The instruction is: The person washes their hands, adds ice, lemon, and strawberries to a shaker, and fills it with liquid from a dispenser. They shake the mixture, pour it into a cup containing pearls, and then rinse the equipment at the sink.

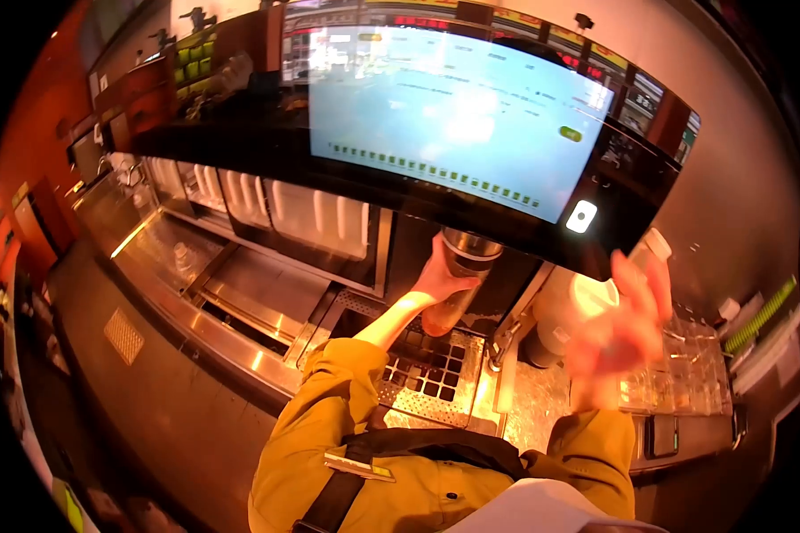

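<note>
My left hand (437, 277) grips a tall shaker cup (461, 275) with a metal rim, held upright under the machine above the perforated drain grate (431, 377). My right hand (620, 329) is raised in the air to the right, blurred, fingers spread, with nothing visibly in it. Just behind the right hand stands a white bottle (652, 247) and a large white jug (562, 313). Both sleeves are mustard yellow.
A large lit touchscreen (458, 115) hangs over the counter. White-handled containers (320, 218) sit in a row beneath it on the left. Steel counter wells (240, 293) lie to the left; clear cups on a rack (684, 373) sit at right.
</note>
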Available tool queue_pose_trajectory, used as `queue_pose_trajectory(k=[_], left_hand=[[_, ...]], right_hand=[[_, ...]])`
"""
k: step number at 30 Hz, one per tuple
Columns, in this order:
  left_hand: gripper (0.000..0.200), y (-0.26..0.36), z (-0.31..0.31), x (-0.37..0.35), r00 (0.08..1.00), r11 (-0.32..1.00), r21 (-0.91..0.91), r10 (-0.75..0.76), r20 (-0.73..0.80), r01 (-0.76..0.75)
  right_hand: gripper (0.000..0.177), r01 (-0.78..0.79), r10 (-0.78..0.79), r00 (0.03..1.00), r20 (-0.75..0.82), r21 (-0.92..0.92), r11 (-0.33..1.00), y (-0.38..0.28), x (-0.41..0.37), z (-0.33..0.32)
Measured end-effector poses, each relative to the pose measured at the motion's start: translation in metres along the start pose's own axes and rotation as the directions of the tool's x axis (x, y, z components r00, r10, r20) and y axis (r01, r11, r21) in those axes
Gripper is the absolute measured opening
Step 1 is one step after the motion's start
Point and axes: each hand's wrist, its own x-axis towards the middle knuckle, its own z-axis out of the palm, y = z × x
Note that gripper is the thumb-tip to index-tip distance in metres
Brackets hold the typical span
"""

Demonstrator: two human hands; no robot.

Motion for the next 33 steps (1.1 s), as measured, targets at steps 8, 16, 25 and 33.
queue_pose_trajectory(k=[8,16,25,33], left_hand=[[0.101,0.023,0.001,-0.005,0.997,0.996,0.058,-0.070,-0.018,0.071],[0.102,0.024,0.000,-0.007,0.996,0.990,0.104,-0.091,-0.015,0.092],[0.096,0.031,-0.002,-0.012,0.991,0.984,0.118,-0.128,-0.036,0.132],[0.100,0.011,-0.001,-0.007,0.998,0.980,0.200,0.024,-0.057,-0.012]], right_hand=[[0.035,-0.709,0.371,0.687,0.624,0.467,0.528,-0.096,-0.190,0.000],[0.025,-0.980,0.662,0.190,0.725,0.105,0.166,-0.140,-0.245,-0.051],[0.033,-0.966,0.977,0.032,0.210,-0.245,0.085,-0.129,-0.329,-0.126],[0.039,-0.943,0.986,0.039,-0.164,-0.332,-0.018,-0.146,-0.406,-0.205]])
